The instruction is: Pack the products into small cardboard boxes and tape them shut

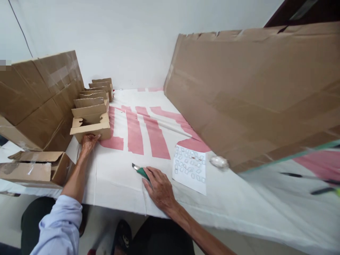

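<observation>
1. At my far left, a large taped cardboard box [45, 95] stands on the bench [117, 187], which is covered in white cloth.
2. Just in front of it, near the bench's edge, lies a low cardboard carton [25, 171] with clear tape across it and its top flaps partly raised.
3. To the right of the large box, a row of cardboard boxes [90, 103] runs back toward the wall [127, 39], their flaps standing up.
4. The nearest of that row is an open-topped box [105, 133] with notched inner edges; I look partly down into it.
5. My left hand [90, 142] touches the lower near face of this box, knuckles bent; I cannot tell how firmly the fingers close on it.
6. Red bands [159, 143] cross the cloth between that box and the right side.
7. My right hand [160, 187] rests low over the bench, closed around the green handle of a utility knife [142, 173], whose blade points forward and left.
8. Just beyond that hand lies a paper sheet [189, 171] with rows of small drawn outlines.
9. Next to the sheet sits a clear, shiny bundle [219, 162], too blurred to name.
10. A big cardboard panel [252, 88] leans at the right; dark-handled tools [292, 175] lie beyond its lower edge, blurred.
</observation>
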Motion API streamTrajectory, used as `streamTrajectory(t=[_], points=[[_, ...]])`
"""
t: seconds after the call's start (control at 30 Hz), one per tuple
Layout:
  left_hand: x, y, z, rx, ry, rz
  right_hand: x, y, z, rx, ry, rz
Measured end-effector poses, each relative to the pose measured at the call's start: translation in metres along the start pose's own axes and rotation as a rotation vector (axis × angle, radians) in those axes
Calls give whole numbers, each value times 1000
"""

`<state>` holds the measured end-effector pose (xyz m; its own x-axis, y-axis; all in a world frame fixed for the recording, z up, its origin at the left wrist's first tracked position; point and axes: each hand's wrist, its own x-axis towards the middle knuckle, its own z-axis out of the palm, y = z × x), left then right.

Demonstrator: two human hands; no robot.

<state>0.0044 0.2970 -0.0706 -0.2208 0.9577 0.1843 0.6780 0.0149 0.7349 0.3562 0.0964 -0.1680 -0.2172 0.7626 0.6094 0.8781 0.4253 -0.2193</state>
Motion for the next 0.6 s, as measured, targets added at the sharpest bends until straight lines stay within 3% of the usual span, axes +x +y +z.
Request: streamTrajectory(t=[0.23,0.6], points=[[45,13,12,63,-18,1,1,0,0,8,2,4],[70,34,25,28,-89,-57,0,-2,-1,-3,8,9]])
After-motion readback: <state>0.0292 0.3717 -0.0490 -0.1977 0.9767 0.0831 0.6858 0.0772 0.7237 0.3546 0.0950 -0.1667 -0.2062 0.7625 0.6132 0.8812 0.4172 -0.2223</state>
